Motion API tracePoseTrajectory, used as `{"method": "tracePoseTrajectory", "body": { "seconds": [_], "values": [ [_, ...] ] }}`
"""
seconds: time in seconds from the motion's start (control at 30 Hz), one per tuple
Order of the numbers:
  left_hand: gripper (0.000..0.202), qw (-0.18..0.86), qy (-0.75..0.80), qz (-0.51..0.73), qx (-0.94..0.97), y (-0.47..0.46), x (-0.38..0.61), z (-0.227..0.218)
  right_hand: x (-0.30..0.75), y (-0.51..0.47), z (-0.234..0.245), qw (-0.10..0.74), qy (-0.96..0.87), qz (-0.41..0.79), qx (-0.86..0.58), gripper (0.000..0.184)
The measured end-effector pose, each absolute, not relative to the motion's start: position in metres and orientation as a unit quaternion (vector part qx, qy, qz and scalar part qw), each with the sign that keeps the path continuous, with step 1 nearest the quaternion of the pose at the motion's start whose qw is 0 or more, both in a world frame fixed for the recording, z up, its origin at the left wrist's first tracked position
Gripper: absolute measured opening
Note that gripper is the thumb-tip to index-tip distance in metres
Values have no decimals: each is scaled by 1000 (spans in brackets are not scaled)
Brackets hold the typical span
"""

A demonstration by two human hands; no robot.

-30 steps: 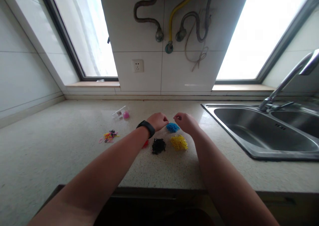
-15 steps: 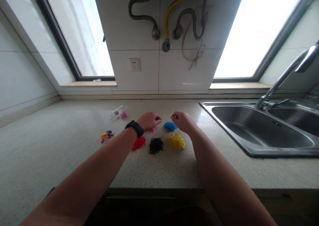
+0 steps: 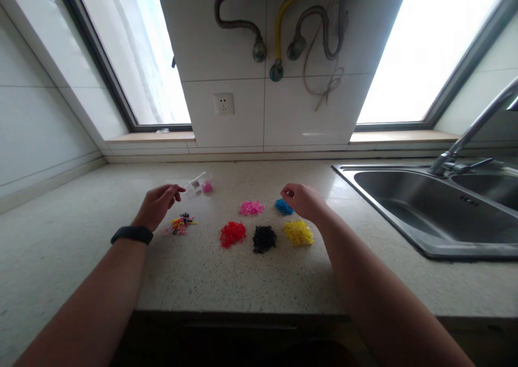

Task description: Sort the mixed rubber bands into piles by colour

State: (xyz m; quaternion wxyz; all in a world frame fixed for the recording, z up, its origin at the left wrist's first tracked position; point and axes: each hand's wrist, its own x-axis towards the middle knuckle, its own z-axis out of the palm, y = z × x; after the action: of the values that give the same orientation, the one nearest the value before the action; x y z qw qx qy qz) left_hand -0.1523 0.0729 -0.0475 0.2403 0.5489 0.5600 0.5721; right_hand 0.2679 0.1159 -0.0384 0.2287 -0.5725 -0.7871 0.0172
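Note:
My left hand point(image 3: 158, 202), with a black band on its wrist, hovers just above and behind a mixed pile of small coloured rubber bands point(image 3: 181, 224). Its fingers are loosely bent and apart, and I see nothing in them. Over the blue pile of rubber bands point(image 3: 284, 207) is my right hand point(image 3: 304, 201), thumb and fingers pinched together; whatever they hold is too small to make out. Between the hands lie separate piles of pink point(image 3: 251, 208), red point(image 3: 232, 234), black point(image 3: 264, 239) and yellow rubber bands point(image 3: 298, 232). My right hand partly covers the blue pile.
Behind my left hand lies a clear plastic bag point(image 3: 195, 186) with a pink item point(image 3: 207, 186) at it. A steel sink point(image 3: 399, 232) with a tap point(image 3: 465, 140) is set into the countertop point(image 3: 202, 280) on the right. A tiled wall with a socket point(image 3: 224, 103) stands behind.
My left hand has moved left, from over the pink pile to beside the mixed pile, and its fingers have loosened. My right hand stays pinched by the blue pile. The view has shifted slightly.

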Motion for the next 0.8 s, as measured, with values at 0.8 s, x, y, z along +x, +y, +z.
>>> {"method": "tracePoseTrajectory", "body": {
  "seconds": [0.8],
  "values": [
    [39,299,535,628,480,102,-165,-68,121,56,-13,150,-951,27,-268,16]
  ]
}}
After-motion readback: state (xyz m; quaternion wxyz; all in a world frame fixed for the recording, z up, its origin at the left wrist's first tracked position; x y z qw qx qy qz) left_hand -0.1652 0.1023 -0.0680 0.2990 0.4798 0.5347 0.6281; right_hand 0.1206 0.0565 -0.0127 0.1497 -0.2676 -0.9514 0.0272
